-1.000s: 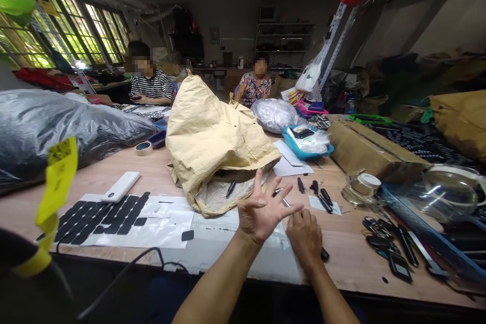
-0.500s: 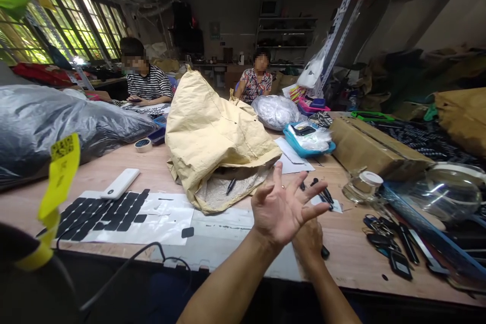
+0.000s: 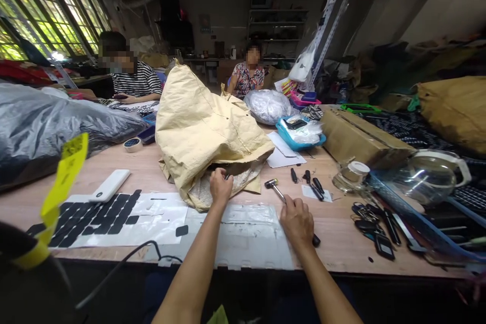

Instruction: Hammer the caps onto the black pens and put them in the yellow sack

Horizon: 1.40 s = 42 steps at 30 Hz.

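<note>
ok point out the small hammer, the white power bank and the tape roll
small hammer (image 3: 271,183), head view, its metal head
white power bank (image 3: 110,185), head view, top face
tape roll (image 3: 131,150), head view, front wall

Paper sack (image 3: 205,126) matt & crumpled; wood table (image 3: 339,230) smooth; hammer (image 3: 279,192) w/ shiny metal head

Left arm stretched forward, left hand (image 3: 221,187) knuckles up, fingers curled, right hand (image 3: 297,220) nearer, fingers gripping

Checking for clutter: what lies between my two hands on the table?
Head view: a pale plastic sheet, plus the head of the small hammer gripped by the right hand; the left hand is at the paper sack.
</note>
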Available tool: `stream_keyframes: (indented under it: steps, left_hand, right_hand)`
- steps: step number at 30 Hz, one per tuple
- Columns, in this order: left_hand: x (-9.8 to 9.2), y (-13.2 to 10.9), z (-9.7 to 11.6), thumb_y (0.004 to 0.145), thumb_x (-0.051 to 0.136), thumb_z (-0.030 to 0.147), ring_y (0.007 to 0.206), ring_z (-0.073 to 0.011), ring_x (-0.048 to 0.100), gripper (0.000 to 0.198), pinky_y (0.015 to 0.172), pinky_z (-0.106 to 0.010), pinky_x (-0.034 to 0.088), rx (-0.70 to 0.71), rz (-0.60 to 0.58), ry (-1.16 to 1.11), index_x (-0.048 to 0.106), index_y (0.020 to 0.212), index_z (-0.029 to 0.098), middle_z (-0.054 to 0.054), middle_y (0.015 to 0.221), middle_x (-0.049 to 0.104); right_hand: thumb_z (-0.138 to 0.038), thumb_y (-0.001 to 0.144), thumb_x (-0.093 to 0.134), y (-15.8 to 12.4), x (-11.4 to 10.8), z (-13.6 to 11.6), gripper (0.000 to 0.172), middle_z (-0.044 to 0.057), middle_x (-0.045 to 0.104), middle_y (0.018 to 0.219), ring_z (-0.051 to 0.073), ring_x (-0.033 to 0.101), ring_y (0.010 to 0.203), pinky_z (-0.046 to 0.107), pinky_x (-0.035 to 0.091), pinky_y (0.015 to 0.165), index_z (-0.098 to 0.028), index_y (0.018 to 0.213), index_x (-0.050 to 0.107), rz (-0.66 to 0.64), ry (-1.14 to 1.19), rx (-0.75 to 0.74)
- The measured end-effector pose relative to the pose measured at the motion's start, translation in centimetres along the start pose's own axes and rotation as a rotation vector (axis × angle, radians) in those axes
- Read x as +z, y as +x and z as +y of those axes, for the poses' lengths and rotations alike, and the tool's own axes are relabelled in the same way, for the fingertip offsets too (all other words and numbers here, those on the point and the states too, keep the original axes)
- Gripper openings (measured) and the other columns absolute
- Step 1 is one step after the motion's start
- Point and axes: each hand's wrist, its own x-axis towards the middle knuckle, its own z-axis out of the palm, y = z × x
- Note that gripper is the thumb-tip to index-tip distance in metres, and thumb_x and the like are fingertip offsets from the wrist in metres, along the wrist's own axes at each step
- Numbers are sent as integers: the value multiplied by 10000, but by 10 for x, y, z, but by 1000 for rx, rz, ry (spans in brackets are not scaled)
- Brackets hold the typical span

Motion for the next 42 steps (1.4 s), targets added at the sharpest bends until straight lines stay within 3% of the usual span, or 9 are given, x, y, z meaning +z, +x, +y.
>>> stream_keyframes:
  steps: [4, 6, 10, 13, 17, 22, 27, 33, 42]
  left_hand:
    - [-3, 12, -20, 805, 690, 207, 1008, -285, 637, 67, 887, -353, 457, -2, -110, 317, 680, 832, 146, -132, 977, 694]
    - [-8, 6, -26, 828, 678, 241, 969, -270, 633, 103, 868, -341, 452, 113, -194, 344, 674, 764, 161, -108, 918, 699]
    - [-17, -27, -40, 790, 717, 240, 904, -221, 601, 61, 810, -310, 444, 427, -370, 211, 691, 830, 203, -34, 871, 692]
    - [-19, -54, -51, 755, 756, 228, 897, -223, 586, 80, 802, -320, 439, 497, -496, 173, 699, 810, 215, -22, 832, 681]
    - [-14, -64, -61, 754, 767, 212, 919, -228, 587, 92, 829, -342, 440, 478, -505, 128, 731, 839, 218, -31, 859, 686]
    - [-7, -58, -60, 707, 817, 230, 899, -217, 583, 136, 825, -340, 436, 424, -521, 106, 763, 832, 234, -21, 841, 686]
    - [-4, -61, -52, 690, 828, 227, 907, -216, 572, 147, 829, -338, 427, 359, -506, 149, 781, 826, 260, -9, 825, 679]
    - [-6, -65, -49, 745, 780, 228, 926, -217, 558, 118, 855, -346, 421, 383, -502, 165, 796, 849, 282, -12, 827, 672]
    - [-5, -65, -52, 742, 773, 227, 926, -221, 564, 118, 850, -351, 424, 395, -488, 150, 797, 846, 277, -18, 843, 676]
  right_hand:
    - [-172, 897, 530, 0, -2, -2, 281, 63, 579, 852, 201, 508, 817, 300, 321, 645, -222, 1121, 693, -18, 14, 6]
    - [-177, 900, 527, 1, -5, -3, 283, 68, 581, 864, 205, 509, 831, 303, 327, 651, -224, 1128, 689, -35, 33, 15]
    - [-188, 905, 514, 8, -10, -2, 310, 86, 613, 914, 214, 535, 856, 307, 357, 662, -229, 1159, 687, -114, 115, 64]
    - [-197, 908, 487, 12, -15, 1, 342, 84, 652, 947, 208, 577, 860, 299, 408, 673, -246, 1179, 690, -201, 262, 116]
    - [-245, 952, 382, -6, -30, -4, 406, 83, 705, 1091, 206, 646, 978, 321, 523, 801, -234, 1248, 659, -120, 610, 140]
    - [-314, 986, 395, -53, -59, -24, 391, 73, 721, 1173, 199, 665, 1090, 335, 555, 923, -247, 1260, 665, -113, 849, -26]
    - [-258, 999, 382, -71, -77, -34, 417, 55, 716, 983, 172, 688, 899, 268, 563, 773, -285, 1335, 628, -127, 724, -159]
    - [-192, 982, 402, -77, -72, -33, 431, 39, 666, 862, 149, 639, 741, 219, 511, 654, -284, 1328, 642, -102, 528, -234]
    - [-216, 983, 390, -83, -67, -25, 434, 59, 688, 901, 167, 656, 809, 246, 533, 721, -282, 1327, 645, -149, 514, -153]
